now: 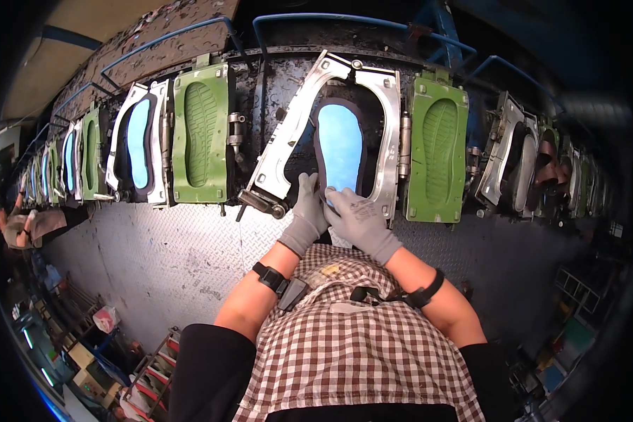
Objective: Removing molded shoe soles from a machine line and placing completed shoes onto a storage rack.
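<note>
Both my hands wear grey knit gloves and meet at the near end of a light blue insole [339, 144] lying in a dark shoe upper inside an open metal mould frame [387, 119]. My left hand [307, 213] presses its fingers on the upper's near rim, just left of the insole's heel. My right hand [356, 218] lies beside it, fingers spread over the insole's lower edge. Whether either hand pinches the insole or just presses it is hidden by the fingers.
A green sole-pattern lid [437, 151] stands open right of the frame, another green lid [201, 133] to its left. More moulds with blue insoles [138, 144] curve away left. A diamond-plate metal panel [183, 246] runs below. Another person [28, 225] is at far left.
</note>
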`<state>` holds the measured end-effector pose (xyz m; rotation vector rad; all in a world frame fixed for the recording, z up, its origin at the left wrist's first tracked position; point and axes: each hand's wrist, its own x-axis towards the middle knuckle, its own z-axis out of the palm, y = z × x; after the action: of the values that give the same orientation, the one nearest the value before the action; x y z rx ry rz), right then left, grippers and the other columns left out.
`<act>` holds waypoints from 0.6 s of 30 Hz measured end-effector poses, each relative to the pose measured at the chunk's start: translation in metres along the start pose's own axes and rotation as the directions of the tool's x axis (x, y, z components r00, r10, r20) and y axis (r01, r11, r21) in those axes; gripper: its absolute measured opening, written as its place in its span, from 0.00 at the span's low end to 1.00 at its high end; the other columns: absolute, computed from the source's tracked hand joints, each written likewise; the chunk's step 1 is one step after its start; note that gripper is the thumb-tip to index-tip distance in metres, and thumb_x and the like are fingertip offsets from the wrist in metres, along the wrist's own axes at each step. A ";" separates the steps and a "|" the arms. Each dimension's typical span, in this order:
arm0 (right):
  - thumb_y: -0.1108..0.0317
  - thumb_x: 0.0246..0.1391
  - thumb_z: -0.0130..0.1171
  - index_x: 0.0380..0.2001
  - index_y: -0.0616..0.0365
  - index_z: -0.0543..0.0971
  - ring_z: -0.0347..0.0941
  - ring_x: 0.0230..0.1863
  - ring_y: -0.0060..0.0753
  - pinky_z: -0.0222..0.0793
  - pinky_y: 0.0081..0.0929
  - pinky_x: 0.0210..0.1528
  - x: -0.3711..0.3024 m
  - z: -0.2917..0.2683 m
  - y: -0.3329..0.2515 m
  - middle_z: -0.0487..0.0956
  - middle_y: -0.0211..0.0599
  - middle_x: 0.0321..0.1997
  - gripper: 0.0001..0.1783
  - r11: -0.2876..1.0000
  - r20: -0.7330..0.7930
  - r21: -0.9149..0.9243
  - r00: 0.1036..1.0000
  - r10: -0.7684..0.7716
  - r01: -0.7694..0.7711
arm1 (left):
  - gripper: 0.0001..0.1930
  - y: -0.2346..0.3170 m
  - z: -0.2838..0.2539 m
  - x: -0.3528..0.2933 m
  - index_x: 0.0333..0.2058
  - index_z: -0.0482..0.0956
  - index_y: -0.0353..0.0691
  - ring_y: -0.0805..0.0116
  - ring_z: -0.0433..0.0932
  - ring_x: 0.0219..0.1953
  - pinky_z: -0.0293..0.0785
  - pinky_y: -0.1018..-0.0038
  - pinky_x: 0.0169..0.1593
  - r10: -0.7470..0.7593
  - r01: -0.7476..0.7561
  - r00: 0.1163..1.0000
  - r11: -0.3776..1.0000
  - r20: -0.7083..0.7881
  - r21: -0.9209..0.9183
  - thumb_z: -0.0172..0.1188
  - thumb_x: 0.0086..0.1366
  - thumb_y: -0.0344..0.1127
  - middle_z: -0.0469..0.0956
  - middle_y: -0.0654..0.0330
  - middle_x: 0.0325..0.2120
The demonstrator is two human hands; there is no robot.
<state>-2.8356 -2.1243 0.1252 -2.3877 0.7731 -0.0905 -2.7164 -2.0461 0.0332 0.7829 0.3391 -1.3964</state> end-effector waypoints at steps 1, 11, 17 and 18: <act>0.59 0.58 0.64 0.49 0.52 0.81 0.81 0.34 0.47 0.78 0.40 0.38 0.001 -0.009 0.005 0.80 0.42 0.36 0.18 1.000 0.003 0.000 1.000 -0.003 0.003 | 0.37 0.003 0.002 0.000 0.69 0.62 0.42 0.57 0.72 0.63 0.69 0.59 0.66 0.002 -0.002 1.000 1.000 -0.001 -0.003 0.37 0.76 0.66 0.71 0.51 0.63; 0.65 0.58 0.63 0.68 0.69 0.64 0.77 0.36 0.34 0.75 0.33 0.41 0.040 -0.004 0.052 0.78 0.41 0.29 0.38 0.797 0.040 0.341 0.855 0.517 -0.498 | 0.44 0.059 0.067 0.044 0.71 0.56 0.30 0.61 0.78 0.53 0.77 0.68 0.57 0.279 -0.316 0.948 0.811 0.150 0.491 0.70 0.61 0.34 0.75 0.46 0.56; 0.66 0.57 0.62 0.67 0.69 0.66 0.74 0.32 0.29 0.73 0.31 0.38 0.022 0.005 0.061 0.75 0.37 0.29 0.36 0.780 -0.186 0.527 0.850 0.493 -0.337 | 0.50 0.051 0.088 0.067 0.74 0.51 0.31 0.60 0.75 0.58 0.74 0.69 0.61 0.306 -0.389 0.921 0.708 0.239 0.590 0.72 0.58 0.32 0.72 0.46 0.61; 0.66 0.57 0.62 0.67 0.69 0.66 0.74 0.32 0.29 0.73 0.31 0.38 0.027 -0.002 0.061 0.75 0.37 0.29 0.36 0.779 -0.185 0.528 0.849 0.495 -0.339 | 0.51 0.052 0.093 0.075 0.74 0.50 0.32 0.60 0.75 0.59 0.73 0.70 0.62 0.294 -0.400 0.916 0.673 0.271 0.622 0.72 0.58 0.31 0.71 0.46 0.62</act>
<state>-2.8452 -2.1790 0.0878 -1.6971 1.2621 -0.4351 -2.6743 -2.1650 0.0666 1.2484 -0.4616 -1.1859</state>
